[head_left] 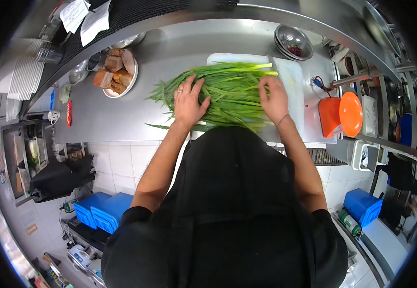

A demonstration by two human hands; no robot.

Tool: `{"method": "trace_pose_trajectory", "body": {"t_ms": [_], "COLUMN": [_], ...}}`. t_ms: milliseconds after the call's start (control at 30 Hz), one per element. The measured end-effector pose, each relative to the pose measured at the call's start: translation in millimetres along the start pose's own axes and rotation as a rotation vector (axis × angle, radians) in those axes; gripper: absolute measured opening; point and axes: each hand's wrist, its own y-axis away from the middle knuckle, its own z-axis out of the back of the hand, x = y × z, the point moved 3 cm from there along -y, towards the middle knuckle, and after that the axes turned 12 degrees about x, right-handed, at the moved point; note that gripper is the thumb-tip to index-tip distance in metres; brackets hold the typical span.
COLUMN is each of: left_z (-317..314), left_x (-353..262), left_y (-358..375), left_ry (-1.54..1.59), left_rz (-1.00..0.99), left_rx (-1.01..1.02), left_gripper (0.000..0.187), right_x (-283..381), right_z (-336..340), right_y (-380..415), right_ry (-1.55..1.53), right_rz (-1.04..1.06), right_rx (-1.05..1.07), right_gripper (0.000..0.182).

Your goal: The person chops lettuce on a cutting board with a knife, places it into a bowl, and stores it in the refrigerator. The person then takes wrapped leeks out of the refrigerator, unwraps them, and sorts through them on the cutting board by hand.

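A broad bunch of long, flat leafy green stalks (pixel 227 98) lies across the white cutting board (pixel 292 96) and the steel counter. Their leafy tips point left and their paler cut ends right. My left hand (pixel 189 102) rests on the leafy part, fingers spread, with a ring on one finger. Over at the stalk ends, my right hand (pixel 274 98) has its fingers curled in around some stalks; the fingertips are partly hidden. A dark grey, blade-like strip (pixel 276 63) shows on the board just beyond that hand.
A white bowl (pixel 134 82) of browned meat chunks stands at the left. Stacked metal bowls (pixel 293 42) sit back right, near an orange container (pixel 330 116). A red packet (pixel 69 114) lies far left. A steel shelf (pixel 179 24) overhangs the counter's back.
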Motion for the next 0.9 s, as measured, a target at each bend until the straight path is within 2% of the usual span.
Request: {"method": "trace_pose_trajectory", "body": {"t_ms": [67, 167, 233, 267, 333, 367, 467, 500, 633, 733, 833, 900], "left_z": [4.6, 2.6, 4.4, 0.6, -11.7, -12.3, 20.9, 28.8, 52.4, 64.5, 54.8, 37.9], "left_x": [1.3, 17.7, 34.0, 48.2, 79.6, 87.7, 82.3, 80.0, 81.0, 55.9, 20.7, 1.1], "left_y": [-1.1, -6.6, -15.7, -22.6, -34.5, -38.2, -52.7, -57.1, -79.9, -77.5, -56.9, -31.1], "left_ry": [0.034, 0.058, 0.083, 0.178, 0.366, 0.208, -0.067, -0.103, -0.224, -0.346, -0.433, -0.321], "left_rz": [0.039, 0.095, 0.107, 0.154, 0.251, 0.254, 0.208, 0.229, 0.348, 0.163, -0.113, -0.272], "left_rx": [-0.045, -0.120, -0.175, -0.099, 0.050, 0.032, 0.006, -0.067, -0.130, -0.343, -0.174, -0.058], "left_gripper": [0.061, 0.060, 0.054, 0.051, 0.044, 0.034, 0.029, 0.030, 0.043, 0.044, 0.043, 0.045], "right_x": [-9.0, -3.3, 11.3, 15.9, 9.5, 4.0, -7.3, -7.8, -8.2, -12.1, -11.3, -12.5], "right_z": [-1.5, -5.9, -8.8, -10.6, -24.5, -31.7, -38.8, -38.8, -33.9, -35.5, -33.9, -36.6], "right_y": [1.8, 3.0, 0.8, 0.1, 1.9, 3.3, 5.0, 5.4, 2.5, -0.3, -4.0, -5.2], "right_ry": [-0.252, -0.255, -0.124, -0.058, 0.062, 0.122, 0.117, 0.093, 0.048, 0.052, 0.016, -0.013], "right_rz": [-0.180, -0.207, -0.269, -0.297, -0.180, -0.121, -0.115, -0.119, -0.121, -0.090, -0.172, -0.227], "right_rx": [0.015, 0.053, 0.212, 0.293, 0.346, 0.370, 0.414, 0.432, 0.473, 0.446, 0.468, 0.448], "right_gripper": [0.017, 0.026, 0.027, 0.028, 0.032, 0.034, 0.036, 0.036, 0.033, 0.031, 0.026, 0.024]}}
